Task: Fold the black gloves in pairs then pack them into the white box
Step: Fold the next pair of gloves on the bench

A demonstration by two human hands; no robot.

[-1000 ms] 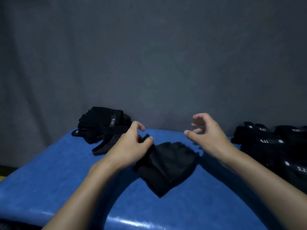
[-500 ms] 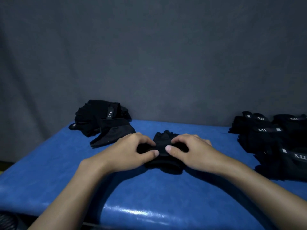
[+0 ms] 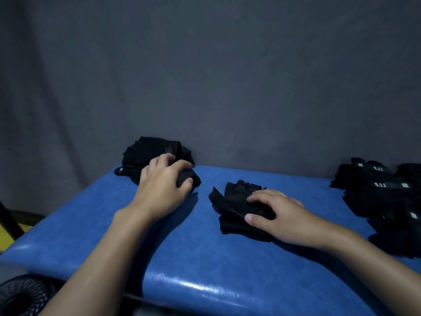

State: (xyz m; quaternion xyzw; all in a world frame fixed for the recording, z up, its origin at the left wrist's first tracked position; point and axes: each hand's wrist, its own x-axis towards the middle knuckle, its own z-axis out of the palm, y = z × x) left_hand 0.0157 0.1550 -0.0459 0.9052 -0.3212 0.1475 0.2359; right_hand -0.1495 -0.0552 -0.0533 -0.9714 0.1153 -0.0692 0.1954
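Overall: both hands down on blue padded desk [image 3: 205,258], each on black gloves.
L hand [image 3: 163,185]: at back-L part of desk; thumb + fingers curled round one loose glove [image 3: 190,176] at near edge of the loose glove pile [image 3: 148,151]. Clenched on it, fabric bunched btwn thumb and index.
R hand [image 3: 280,213]: on top of folded glove pair [image 3: 232,201]. Fingers bent over its top, thumb against near side, so grasping it; palm low.
Folded glove pair: ctr of desk, lying flat, finger ends pointing away toward backdrop. Apart from both other glove groups.
Loose glove pile: back-L of desk, against backdrop, untidy heap w/ a strap showing on top.
Stacked gloves [image 3: 382,197]: R edge of desk, several layered, white "5.11" tags on straps readable; partly cut by frame.
Backdrop [image 3: 205,76]: grey cloth, creased, hangs behind desk.
Lower L corner: black round grille [image 3: 20,295] below desk edge; what it belongs to, cannot tell.
Light: dim; glove detail mostly lost in black.
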